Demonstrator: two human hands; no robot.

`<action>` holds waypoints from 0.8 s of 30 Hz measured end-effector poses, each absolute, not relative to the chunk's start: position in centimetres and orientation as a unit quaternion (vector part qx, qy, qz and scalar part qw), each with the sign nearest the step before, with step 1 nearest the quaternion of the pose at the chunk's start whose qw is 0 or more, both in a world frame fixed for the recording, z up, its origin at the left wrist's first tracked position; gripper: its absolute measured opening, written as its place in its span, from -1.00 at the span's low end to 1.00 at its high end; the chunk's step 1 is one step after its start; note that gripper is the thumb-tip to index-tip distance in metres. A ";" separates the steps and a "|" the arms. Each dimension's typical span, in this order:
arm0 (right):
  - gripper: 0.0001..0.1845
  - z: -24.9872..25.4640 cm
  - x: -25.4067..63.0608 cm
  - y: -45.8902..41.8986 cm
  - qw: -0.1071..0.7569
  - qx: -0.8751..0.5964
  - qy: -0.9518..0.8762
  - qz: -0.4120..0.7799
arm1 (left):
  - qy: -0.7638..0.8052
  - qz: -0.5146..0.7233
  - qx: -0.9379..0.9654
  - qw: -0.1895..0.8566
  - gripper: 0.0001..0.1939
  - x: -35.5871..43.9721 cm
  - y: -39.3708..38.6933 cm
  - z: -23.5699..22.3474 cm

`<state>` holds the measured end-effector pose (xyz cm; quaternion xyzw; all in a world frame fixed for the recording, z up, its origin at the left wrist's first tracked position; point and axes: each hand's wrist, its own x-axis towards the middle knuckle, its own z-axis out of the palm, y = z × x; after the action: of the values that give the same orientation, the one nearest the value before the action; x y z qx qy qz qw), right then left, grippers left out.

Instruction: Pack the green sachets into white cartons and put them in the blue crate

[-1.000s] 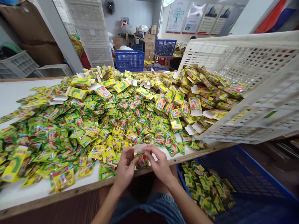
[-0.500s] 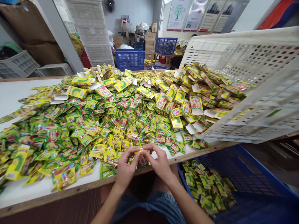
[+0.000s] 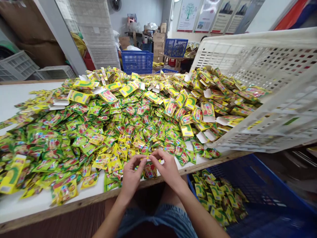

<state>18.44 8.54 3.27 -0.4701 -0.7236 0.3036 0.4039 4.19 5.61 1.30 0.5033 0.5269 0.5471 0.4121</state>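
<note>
My left hand (image 3: 131, 177) and my right hand (image 3: 167, 169) meet at the near edge of the white table (image 3: 15, 96). Together they pinch a small yellow and green carton (image 3: 150, 170) by its top, fingertips touching over it. Just beyond my fingers spreads a wide heap of green and yellow sachets (image 3: 104, 132). Flat and folded cartons (image 3: 187, 130) of the same print lie over the heap's far and right side.
A white plastic crate (image 3: 274, 86) lies tipped on its side on the table's right, with cartons spilling from it. A blue crate (image 3: 267, 198) below the table at my right holds closed cartons (image 3: 218, 201). Blue baskets (image 3: 137, 61) and stacked white crates (image 3: 96, 29) stand behind.
The carton's white top flap, open a second ago, is now folded down under my fingertips. Both hands have shifted slightly up and forward.
</note>
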 end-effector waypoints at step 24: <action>-0.70 3.7 37.2 7.3 0.249 -0.691 -0.678 0.020 | 0.561 0.509 0.564 0.329 -0.85 3.3 4.3 -1.5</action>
<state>37.17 7.32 3.74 -0.6913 -0.6781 0.0200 0.2486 3.30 4.29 -1.45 0.5640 0.5607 0.5093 0.3287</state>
